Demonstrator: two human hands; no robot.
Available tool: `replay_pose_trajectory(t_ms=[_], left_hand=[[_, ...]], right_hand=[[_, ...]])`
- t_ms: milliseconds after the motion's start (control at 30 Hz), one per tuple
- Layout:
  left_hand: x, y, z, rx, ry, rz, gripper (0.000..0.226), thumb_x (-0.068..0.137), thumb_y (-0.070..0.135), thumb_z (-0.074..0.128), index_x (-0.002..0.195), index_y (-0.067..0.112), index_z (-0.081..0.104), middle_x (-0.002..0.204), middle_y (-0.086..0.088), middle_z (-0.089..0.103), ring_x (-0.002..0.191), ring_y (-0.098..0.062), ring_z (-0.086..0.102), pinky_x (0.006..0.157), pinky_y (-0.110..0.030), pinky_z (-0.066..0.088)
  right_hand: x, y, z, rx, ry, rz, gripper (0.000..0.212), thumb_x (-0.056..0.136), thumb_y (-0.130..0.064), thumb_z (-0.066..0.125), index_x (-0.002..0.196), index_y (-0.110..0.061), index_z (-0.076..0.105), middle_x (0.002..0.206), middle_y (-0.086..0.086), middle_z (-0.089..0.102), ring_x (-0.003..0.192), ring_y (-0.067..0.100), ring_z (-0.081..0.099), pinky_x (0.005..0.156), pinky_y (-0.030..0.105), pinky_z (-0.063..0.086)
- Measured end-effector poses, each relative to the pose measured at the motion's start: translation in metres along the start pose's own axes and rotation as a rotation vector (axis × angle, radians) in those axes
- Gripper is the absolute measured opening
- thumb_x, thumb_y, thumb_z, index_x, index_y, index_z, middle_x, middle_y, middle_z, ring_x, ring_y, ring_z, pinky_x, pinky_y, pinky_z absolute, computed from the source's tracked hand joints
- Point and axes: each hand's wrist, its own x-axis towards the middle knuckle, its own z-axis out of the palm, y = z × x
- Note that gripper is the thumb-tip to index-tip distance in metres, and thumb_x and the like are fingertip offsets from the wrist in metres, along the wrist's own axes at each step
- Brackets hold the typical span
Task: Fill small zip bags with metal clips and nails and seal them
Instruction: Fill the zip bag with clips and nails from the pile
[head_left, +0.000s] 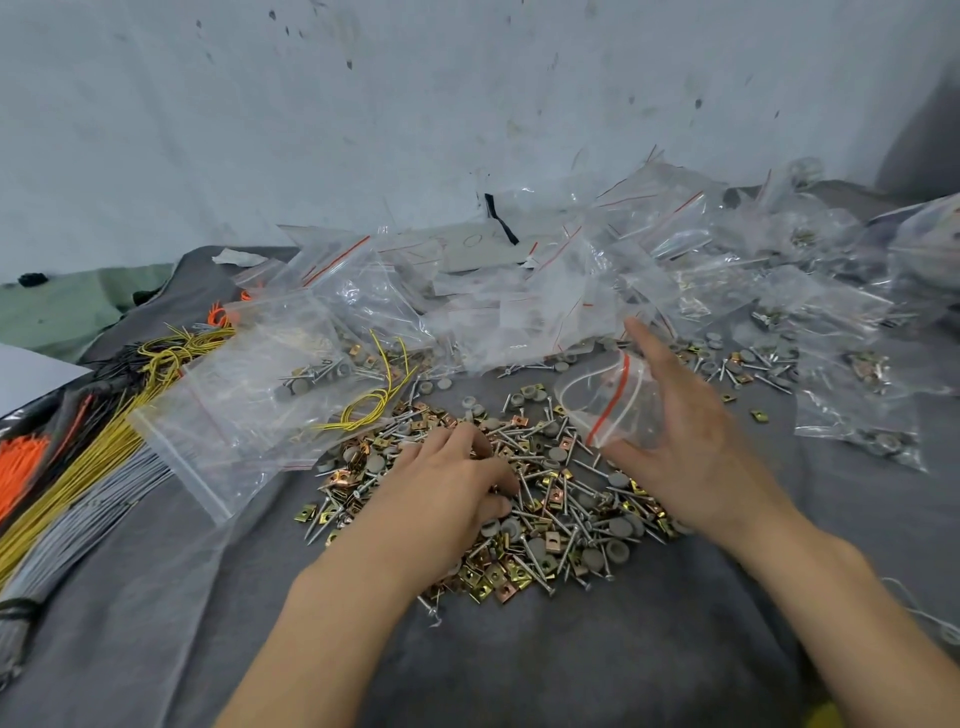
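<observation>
Head view showed your left hand (457, 483) lying palm down on the loose pile (571, 499) of nails (537, 566), metal clips (493, 577) and grey caps (618, 551). Its fingers were curled down into the pieces; whether they had closed on any, I could not tell. Just to the right of it, your right hand (696, 436) held one small zip bag (613, 400) above the pile, with the thumb under it and the fingers behind it. The mouth with the red stripe stood open and was turned toward the left hand. The bag looked empty.

I judged that the step was to gather one portion and drop it in. To do it well, you needed to pinch only few pieces at once, with the nails lying the same way, because their points could pierce the thin film. You needed also to bring the mouth close under the left fingers, so that nothing fell beside it. The zip track had to be free of pieces before you pressed it. Beyond both hands lay the heap of filled bags (597, 270).
</observation>
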Motion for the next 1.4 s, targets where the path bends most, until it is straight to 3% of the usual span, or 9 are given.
replay_pose_trajectory(t_ms=[233, 333, 467, 600, 800, 933, 1133, 1267, 1400], left_hand=[[0.009, 0.004, 0.003, -0.177, 0.242, -0.004, 0.033, 0.1, 0.048, 0.038, 0.109, 0.027, 0.062, 0.111, 0.014, 0.056, 0.106, -0.006, 0.049, 0.096, -0.028, 0.041], [0.014, 0.008, -0.005, -0.745, 0.41, -0.15, 0.022, 0.101, 0.037, 0.048, 0.1, 0.022, 0.064, 0.088, 0.011, 0.07, 0.08, 0.001, 0.063, 0.071, -0.015, 0.049], [0.025, 0.012, -0.018, -1.814, 0.388, -0.282, 0.015, 0.1, 0.019, 0.052, 0.096, 0.01, 0.064, 0.079, 0.0, 0.073, 0.068, -0.01, 0.067, 0.066, -0.019, 0.056], [0.033, 0.013, -0.017, -2.163, 0.331, -0.342, 0.014, 0.098, 0.016, 0.054, 0.096, 0.01, 0.067, 0.077, -0.001, 0.068, 0.063, -0.007, 0.062, 0.06, -0.02, 0.055], [0.039, 0.014, -0.01, -2.135, 0.358, -0.358, 0.016, 0.097, 0.018, 0.056, 0.1, 0.01, 0.07, 0.076, 0.001, 0.065, 0.063, -0.006, 0.06, 0.062, -0.021, 0.055], [0.036, 0.019, -0.016, -1.712, 0.49, -0.267, 0.015, 0.097, 0.018, 0.059, 0.104, 0.018, 0.072, 0.082, 0.004, 0.07, 0.072, -0.006, 0.062, 0.068, -0.02, 0.051], [0.035, 0.04, -0.026, -1.072, 0.551, -0.001, 0.021, 0.095, 0.019, 0.064, 0.112, 0.032, 0.066, 0.093, 0.018, 0.073, 0.087, 0.0, 0.067, 0.076, -0.014, 0.05], [0.043, 0.045, -0.021, -1.029, 0.512, 0.009, 0.024, 0.098, 0.025, 0.059, 0.12, 0.035, 0.062, 0.101, 0.023, 0.071, 0.098, 0.004, 0.064, 0.084, -0.022, 0.052], [0.05, 0.036, -0.018, -1.083, 0.678, -0.096, 0.018, 0.101, 0.024, 0.053, 0.112, 0.034, 0.064, 0.096, 0.022, 0.071, 0.089, 0.003, 0.065, 0.068, -0.01, 0.047]], right_hand=[[0.0, -0.003, -0.001, 0.0, -0.012, 0.003, 0.094, 0.079, -0.064, 0.06, 0.152, -0.049, 0.003, 0.146, -0.014, 0.038, 0.129, -0.003, 0.027, 0.111, 0.029, 0.018], [0.0, -0.006, 0.0, -0.008, -0.014, 0.001, 0.095, 0.078, -0.064, 0.059, 0.153, -0.047, 0.004, 0.152, -0.008, 0.038, 0.136, 0.006, 0.03, 0.113, 0.031, 0.018], [0.001, -0.007, 0.003, -0.019, -0.024, -0.004, 0.096, 0.082, -0.052, 0.067, 0.153, -0.049, 0.003, 0.156, -0.007, 0.036, 0.145, 0.019, 0.03, 0.118, 0.036, 0.019], [0.003, -0.008, 0.007, -0.023, -0.046, 0.01, 0.096, 0.084, -0.052, 0.068, 0.152, -0.053, -0.001, 0.158, -0.005, 0.035, 0.149, 0.027, 0.027, 0.12, 0.04, 0.021], [0.004, -0.009, 0.01, -0.038, -0.056, 0.023, 0.1, 0.085, -0.044, 0.072, 0.146, -0.064, -0.005, 0.154, -0.004, 0.041, 0.149, 0.023, 0.024, 0.119, 0.037, 0.019], [0.004, -0.01, 0.012, -0.063, -0.036, -0.032, 0.099, 0.084, -0.037, 0.075, 0.152, -0.047, 0.004, 0.139, -0.018, 0.034, 0.131, -0.025, 0.014, 0.113, 0.032, 0.017], [0.008, -0.016, 0.013, -0.002, -0.035, -0.008, 0.091, 0.077, -0.051, 0.058, 0.151, -0.047, 0.005, 0.141, -0.02, 0.037, 0.134, -0.001, 0.028, 0.119, 0.037, 0.022], [0.01, -0.014, 0.01, 0.044, -0.033, 0.022, 0.09, 0.075, -0.051, 0.06, 0.149, -0.05, 0.009, 0.143, -0.013, 0.047, 0.136, 0.016, 0.042, 0.118, 0.047, 0.031], [0.011, -0.009, 0.007, 0.049, -0.021, 0.047, 0.088, 0.073, -0.062, 0.056, 0.145, -0.058, 0.006, 0.148, -0.006, 0.047, 0.137, 0.019, 0.043, 0.114, 0.046, 0.035]])
